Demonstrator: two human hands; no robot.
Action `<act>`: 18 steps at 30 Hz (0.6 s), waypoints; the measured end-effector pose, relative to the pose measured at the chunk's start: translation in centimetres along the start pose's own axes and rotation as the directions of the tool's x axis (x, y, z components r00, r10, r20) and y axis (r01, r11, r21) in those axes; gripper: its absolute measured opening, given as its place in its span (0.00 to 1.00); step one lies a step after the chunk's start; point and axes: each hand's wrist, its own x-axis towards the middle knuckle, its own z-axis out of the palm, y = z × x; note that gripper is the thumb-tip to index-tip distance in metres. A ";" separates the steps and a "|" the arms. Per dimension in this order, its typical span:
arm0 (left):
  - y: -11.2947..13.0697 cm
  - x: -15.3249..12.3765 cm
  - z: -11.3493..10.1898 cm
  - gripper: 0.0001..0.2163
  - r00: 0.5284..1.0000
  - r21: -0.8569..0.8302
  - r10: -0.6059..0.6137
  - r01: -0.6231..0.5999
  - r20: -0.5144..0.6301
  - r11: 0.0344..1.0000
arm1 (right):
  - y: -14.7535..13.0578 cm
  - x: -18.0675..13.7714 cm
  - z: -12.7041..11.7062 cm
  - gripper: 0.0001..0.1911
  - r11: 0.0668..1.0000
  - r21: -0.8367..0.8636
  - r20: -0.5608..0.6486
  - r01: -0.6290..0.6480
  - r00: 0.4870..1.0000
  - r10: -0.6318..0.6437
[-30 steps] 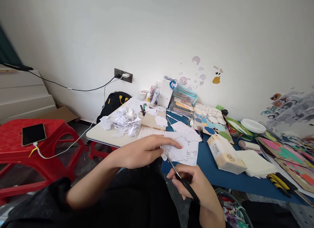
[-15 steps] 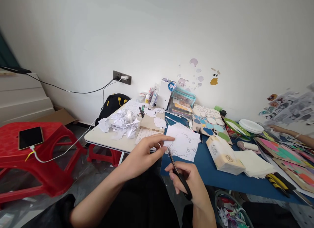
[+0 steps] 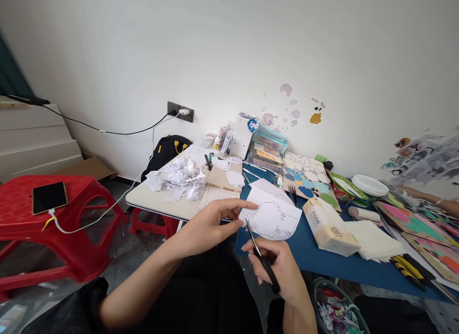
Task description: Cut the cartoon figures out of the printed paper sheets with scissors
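Gripping the black-handled scissors (image 3: 270, 275) with your right hand (image 3: 285, 267), you held the line-drawn paper (image 3: 270, 217) in your left hand (image 3: 215, 224), left of the tissue pack (image 3: 332, 228) (lettered "Face"); paper scraps (image 3: 182, 176) lay farther left of that pack.

Single head-worn view, facing forward and down, hands (image 3: 211, 227) near.

A pale, softly lit wall (image 3: 222, 47) spans the back, bearing a dark socket panel (image 3: 174, 105) and scattered paper cutouts (image 3: 315, 118). Before it stands a surface (image 3: 149, 202), cream on the left, blue further right. A red stool (image 3: 84, 186) stands on the dark grey floor (image 3: 134, 252) near white panels (image 3: 36, 147).
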 end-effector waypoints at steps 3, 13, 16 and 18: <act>0.1 0.2 -0.1 0.16 1.000 0.030 0.003 -0.004 0.028 1.000 | 0.4 0.3 -0.1 0.05 0.999 0.034 0.022 0.004 1.000 -0.005; -0.4 1.0 0.1 0.15 0.999 0.199 0.022 -0.029 0.041 0.979 | -1.3 -4.8 -3.0 0.09 0.969 -0.245 0.019 -0.019 1.000 0.025; -0.3 1.2 0.3 0.15 0.996 0.194 0.035 -0.050 0.080 0.980 | -2.6 -5.0 -4.4 0.09 0.979 -0.203 0.063 -0.021 0.997 0.034; 0.0 1.3 0.5 0.15 0.995 0.179 0.031 -0.048 0.096 0.983 | -3.0 -3.6 -5.2 0.08 0.988 -0.144 0.185 -0.056 0.979 0.083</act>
